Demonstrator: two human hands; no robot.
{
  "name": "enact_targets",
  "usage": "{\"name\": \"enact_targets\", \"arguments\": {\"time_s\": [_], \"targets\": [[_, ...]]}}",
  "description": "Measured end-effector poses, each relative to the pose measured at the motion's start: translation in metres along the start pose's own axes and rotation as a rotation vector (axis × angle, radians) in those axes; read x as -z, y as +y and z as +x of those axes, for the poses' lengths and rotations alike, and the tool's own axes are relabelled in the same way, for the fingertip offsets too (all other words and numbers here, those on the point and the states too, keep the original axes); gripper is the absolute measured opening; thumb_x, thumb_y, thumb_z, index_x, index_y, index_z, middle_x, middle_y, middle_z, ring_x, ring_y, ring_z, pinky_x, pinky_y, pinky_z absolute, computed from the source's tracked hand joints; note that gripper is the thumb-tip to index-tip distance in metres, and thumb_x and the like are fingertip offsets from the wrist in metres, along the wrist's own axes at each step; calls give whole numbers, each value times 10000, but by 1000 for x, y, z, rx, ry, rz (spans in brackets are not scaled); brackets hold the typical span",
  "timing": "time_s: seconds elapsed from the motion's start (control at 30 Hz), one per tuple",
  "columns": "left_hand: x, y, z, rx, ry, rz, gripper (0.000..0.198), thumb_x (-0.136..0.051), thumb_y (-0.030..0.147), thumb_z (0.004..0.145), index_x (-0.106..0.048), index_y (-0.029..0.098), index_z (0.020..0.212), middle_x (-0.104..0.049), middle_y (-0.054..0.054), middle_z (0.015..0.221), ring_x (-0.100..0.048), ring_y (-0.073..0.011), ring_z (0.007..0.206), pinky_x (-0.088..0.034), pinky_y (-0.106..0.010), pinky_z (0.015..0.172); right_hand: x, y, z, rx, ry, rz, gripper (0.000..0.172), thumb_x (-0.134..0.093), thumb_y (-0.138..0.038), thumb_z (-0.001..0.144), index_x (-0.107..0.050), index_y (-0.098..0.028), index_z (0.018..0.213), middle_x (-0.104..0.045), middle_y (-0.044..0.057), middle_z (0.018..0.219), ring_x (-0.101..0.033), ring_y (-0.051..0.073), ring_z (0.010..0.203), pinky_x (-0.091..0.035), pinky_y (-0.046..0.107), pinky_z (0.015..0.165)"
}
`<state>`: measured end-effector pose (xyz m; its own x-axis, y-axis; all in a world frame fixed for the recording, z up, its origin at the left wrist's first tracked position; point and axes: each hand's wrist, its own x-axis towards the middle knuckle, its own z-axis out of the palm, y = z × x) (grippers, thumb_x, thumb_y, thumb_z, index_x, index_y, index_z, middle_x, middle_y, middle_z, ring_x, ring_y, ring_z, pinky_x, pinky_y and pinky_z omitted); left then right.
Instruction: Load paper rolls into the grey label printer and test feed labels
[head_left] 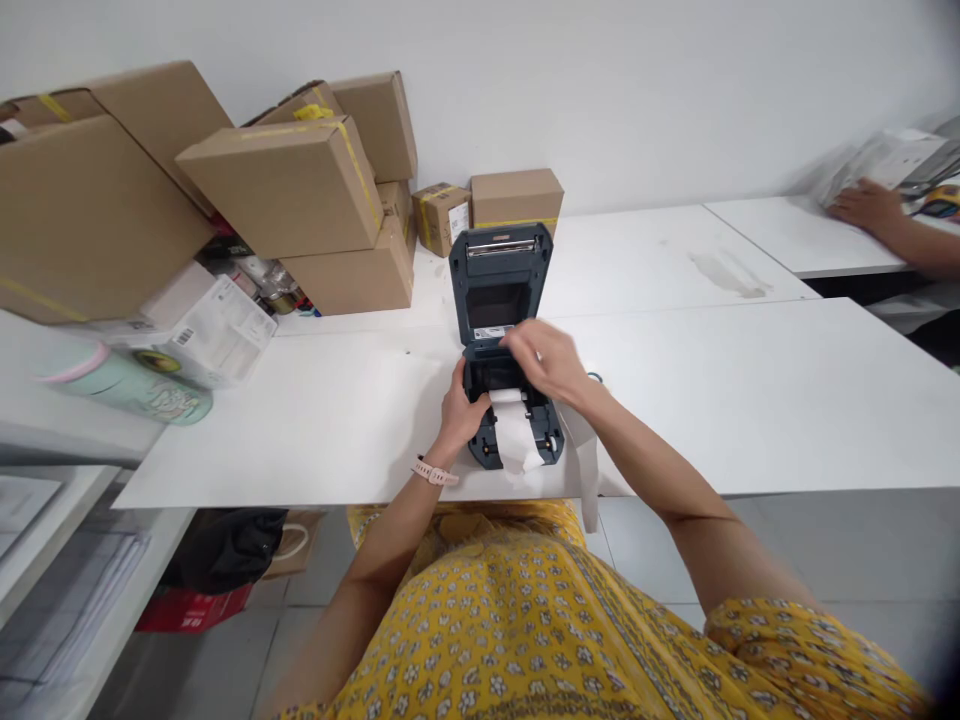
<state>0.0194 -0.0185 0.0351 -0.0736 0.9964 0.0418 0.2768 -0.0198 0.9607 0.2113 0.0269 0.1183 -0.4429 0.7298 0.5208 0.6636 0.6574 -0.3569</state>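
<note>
A dark grey label printer [501, 300] sits on the white table [750, 390] with its lid swung open and standing upright. A white paper roll [516, 432] lies in its bay, with a strip trailing out over the front edge. My left hand [463, 405] grips the printer's left side, fingers curled against the bay. My right hand [546, 358] hovers over the open bay, fingers bent down into it at the roll's top. What its fingertips pinch is hidden. A second white strip [585, 470] hangs off the table edge under my right forearm.
Cardboard boxes [292, 185] are stacked at the back left against the wall, with small boxes [516, 198] right behind the printer. A mint green bottle [124, 382] and white packets [210, 335] lie at left. Another person's hand [870, 207] rests on a neighbouring table at far right.
</note>
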Motion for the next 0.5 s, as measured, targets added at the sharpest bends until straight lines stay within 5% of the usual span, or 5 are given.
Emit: {"name": "enact_targets", "arguments": {"time_s": [0.07, 0.13, 0.4, 0.5], "targets": [[-1, -1, 0, 14, 9, -1, 869, -743, 238, 820, -390, 223, 1613, -582, -138, 1574, -508, -362, 1502, -391, -497, 1254, -12, 0, -3, 38, -397, -80, 452, -297, -310, 1110, -726, -171, 1138, -790, 144, 1091, -723, 279, 1078, -520, 433, 1004], [0, -2, -1, 24, 13, -9, 884, -742, 237, 813, -383, 231, 1621, -586, -136, 1571, -521, -363, 1489, -410, -494, 1239, -23, 4, 2, 54, -580, -119, 342, -424, -229, 1056, -757, -151, 1072, -811, 152, 1011, -749, 294, 1031, -496, 436, 1028], [12, 4, -1, 63, -60, 49, 985, -673, 139, 768, -334, 288, 1681, -751, -110, 1296, -713, -377, 1194, -464, -568, 1162, -36, 10, 14, 103, -844, -131, 364, -517, -223, 988, -746, -208, 1270, -829, 149, 1002, -771, 318, 969, -513, 456, 956], [12, 4, -1, 47, -25, 22, 943, -682, 137, 748, -416, 279, 1641, -741, -104, 1330, -682, -378, 1265, -444, -554, 1193, -31, 11, 17, 138, -892, -75, 464, -629, -224, 911, -695, -223, 1370, -820, 132, 1092, -755, 317, 1037, -526, 437, 938]]}}
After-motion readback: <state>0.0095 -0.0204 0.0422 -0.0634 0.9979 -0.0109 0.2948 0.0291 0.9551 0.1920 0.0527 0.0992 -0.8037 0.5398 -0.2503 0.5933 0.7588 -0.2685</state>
